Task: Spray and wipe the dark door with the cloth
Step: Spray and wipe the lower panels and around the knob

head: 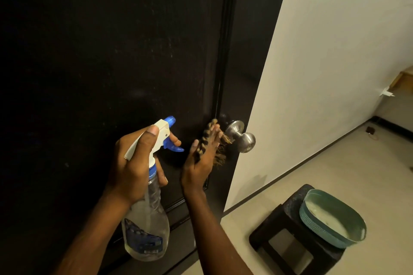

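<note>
Currently my head view looks down along the dark door (pixel 100 51), which fills the left and middle of the picture, its surface flecked with pale specks and faint smears. The left hand (pixel 131 163) grips the spray bottle (pixel 147 225) round the neck: the thumb lies over the white head, one finger is hooked on the blue trigger, and the blue nozzle points toward the door panel. The bottle is clear, holds some clear liquid and carries a blue label low on its body; it hangs tilted below the fist. The right hand (pixel 199 163) is flat, fingers straight and close together, pressing the cloth (pixel 220 155) against the door just left of the round metal knob (pixel 242 138). The cloth is brownish with dark and pale stripes; a band of it lies across the fingers, and a frayed edge sticks out toward the base of the knob, though I cannot tell whether it touches the metal. Past the door's edge I see a white wall (pixel 335 51) and a pale floor (pixel 335 163). On the floor, near the door's lower corner, stands a dark stool (pixel 281 230), and a teal oval basin (pixel 317 227) rests on its top
</note>
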